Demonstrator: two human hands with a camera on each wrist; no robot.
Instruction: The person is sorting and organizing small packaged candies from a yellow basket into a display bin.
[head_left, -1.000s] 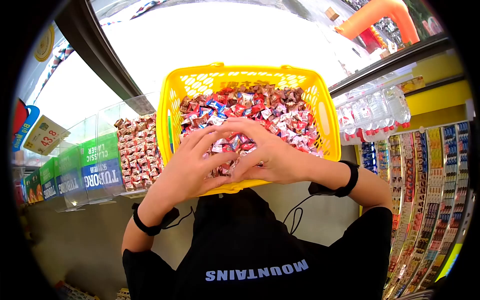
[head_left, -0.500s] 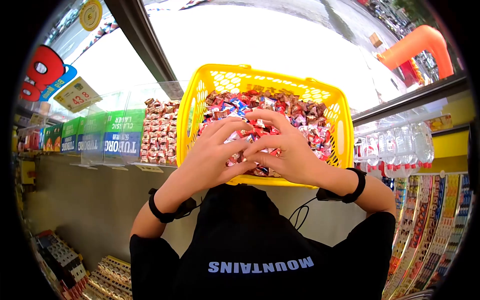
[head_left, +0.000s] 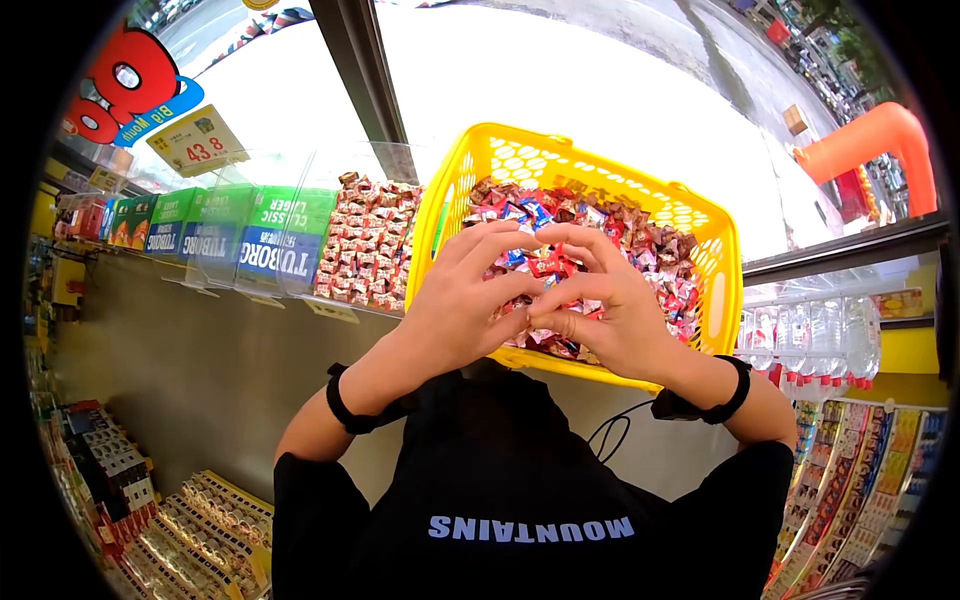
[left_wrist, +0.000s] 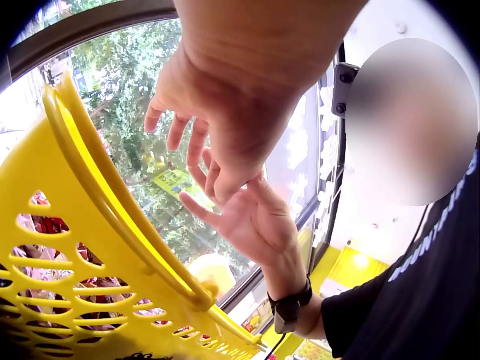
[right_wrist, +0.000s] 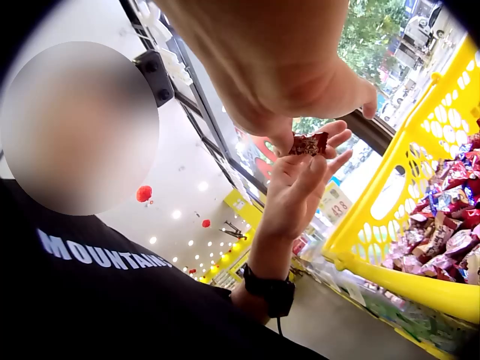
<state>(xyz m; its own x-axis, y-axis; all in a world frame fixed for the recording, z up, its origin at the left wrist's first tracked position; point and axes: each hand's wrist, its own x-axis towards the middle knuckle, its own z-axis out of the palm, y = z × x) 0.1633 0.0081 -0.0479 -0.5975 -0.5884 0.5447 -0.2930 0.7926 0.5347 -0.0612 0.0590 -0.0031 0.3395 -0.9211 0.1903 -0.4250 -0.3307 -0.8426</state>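
Observation:
Over the near part of a yellow shopping basket [head_left: 728, 290], my left hand [head_left: 468, 298] and right hand [head_left: 618, 308] meet fingertip to fingertip. Between them is a small candy in a dark red-brown wrapper [right_wrist: 309, 144], plain in the right wrist view and hidden by fingers in the head view. My left thumb and fingers [right_wrist: 289, 191] pinch it from below, while the right thumb and fingers pinch its other end. A heap of wrapped candies [head_left: 660, 250] in red, blue, pink and brown fills the basket beneath.
Left of the basket, a clear bin holds small wrapped candies [head_left: 368, 245], beside green-and-blue beer boxes [head_left: 285, 235]. Bottles with red caps [head_left: 815, 335] stand to the right. Behind the basket is a window with a dark frame [head_left: 365, 80]. Packed shelves [head_left: 850, 480] line the right side.
The head view has swung, so basket and hands appear farther right and more tilted. The hands stay together over the basket, fingertips drawn slightly closer.

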